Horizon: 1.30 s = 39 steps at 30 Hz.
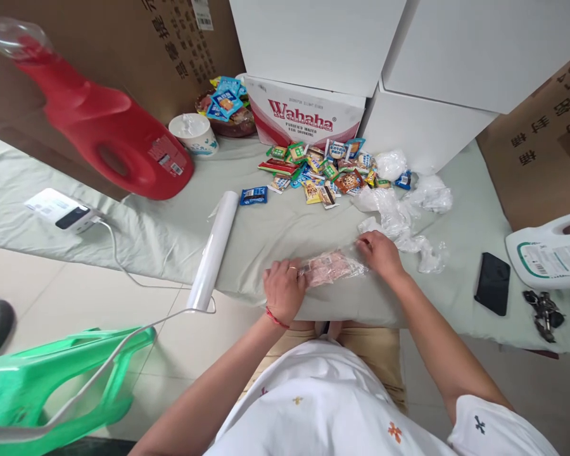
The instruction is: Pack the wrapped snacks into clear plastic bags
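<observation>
A flat pinkish packet point(330, 267) in clear crinkled plastic lies near the front edge of the cloth-covered table; its contents cannot be made out. My left hand point(285, 288), with a red string at the wrist, is closed over its left end. The fingers of my right hand point(380, 252) pinch the clear plastic at its right end. Crumpled clear plastic point(389, 212) lies just beyond my right hand. Left of my left hand is a white roll of plastic film point(213, 250). Behind the packet is a heap of small wrapped snacks point(320, 168), with one blue snack packet point(253, 195) apart from it.
A red jug point(118, 139), a paper tub point(193, 134) and a Wahaha carton point(308, 114) stand behind. Rightward are a phone point(493, 284), keys point(544, 313) and a white jug point(551, 253). A power bank point(59, 210) trails a cable past a green stool point(66, 373).
</observation>
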{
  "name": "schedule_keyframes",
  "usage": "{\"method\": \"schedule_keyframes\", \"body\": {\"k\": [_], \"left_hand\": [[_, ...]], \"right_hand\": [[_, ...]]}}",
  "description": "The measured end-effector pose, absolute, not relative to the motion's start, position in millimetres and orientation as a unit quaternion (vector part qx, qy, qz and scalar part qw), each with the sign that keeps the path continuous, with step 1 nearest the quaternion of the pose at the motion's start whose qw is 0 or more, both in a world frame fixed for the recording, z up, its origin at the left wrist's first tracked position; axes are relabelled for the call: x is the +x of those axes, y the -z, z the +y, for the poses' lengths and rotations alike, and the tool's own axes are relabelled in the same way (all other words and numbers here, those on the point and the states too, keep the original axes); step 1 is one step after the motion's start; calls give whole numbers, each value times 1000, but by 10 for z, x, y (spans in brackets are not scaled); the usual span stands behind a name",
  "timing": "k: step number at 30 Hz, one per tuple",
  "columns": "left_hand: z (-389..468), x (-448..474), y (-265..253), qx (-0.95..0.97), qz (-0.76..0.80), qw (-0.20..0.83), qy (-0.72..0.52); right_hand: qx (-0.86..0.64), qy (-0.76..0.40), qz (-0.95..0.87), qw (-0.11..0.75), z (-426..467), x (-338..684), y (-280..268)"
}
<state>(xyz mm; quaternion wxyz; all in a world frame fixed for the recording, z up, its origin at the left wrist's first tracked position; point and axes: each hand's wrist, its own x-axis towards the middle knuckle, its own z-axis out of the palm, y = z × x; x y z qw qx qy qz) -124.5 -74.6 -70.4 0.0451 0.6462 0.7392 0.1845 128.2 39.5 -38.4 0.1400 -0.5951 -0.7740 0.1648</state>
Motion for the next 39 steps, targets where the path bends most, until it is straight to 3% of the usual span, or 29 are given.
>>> {"method": "schedule_keyframes", "body": {"k": [4, 9, 14, 18, 21, 24, 27, 31, 33, 37, 39], "left_hand": [[-758, -1240, 788, 692, 668, -3, -273], [-734, -1260, 833, 775, 581, 17, -248], [-738, -1262, 847, 772, 593, 34, -228], [-734, -1273, 869, 779, 585, 36, -222], [-722, -1275, 861, 779, 585, 40, -221], [-714, -1275, 842, 780, 584, 54, -217], [-711, -1282, 837, 783, 580, 66, -213], [-707, -1296, 852, 784, 574, 80, -222], [-705, -1296, 853, 786, 570, 84, -223], [-705, -1278, 828, 788, 569, 78, -221], [-703, -1266, 821, 789, 569, 73, -220]], "right_hand": [[-559, -241, -763, 220, 343, 1351, 445], [-541, -349, -749, 154, 385, 1321, 442], [-580, -329, -685, 294, 470, 1396, 394], [-495, -307, -790, 194, 413, 1323, 355], [-487, -352, -790, 121, 421, 1278, 307], [-516, -410, -733, 165, 462, 1308, 252], [-562, -390, -697, 216, 442, 1316, 257], [-598, -407, -670, 166, 352, 1247, 360], [-602, -424, -650, 191, 311, 1192, 370], [-603, -293, -673, 313, 116, 932, 228], [-578, -212, -728, 302, -71, 710, 171]]}}
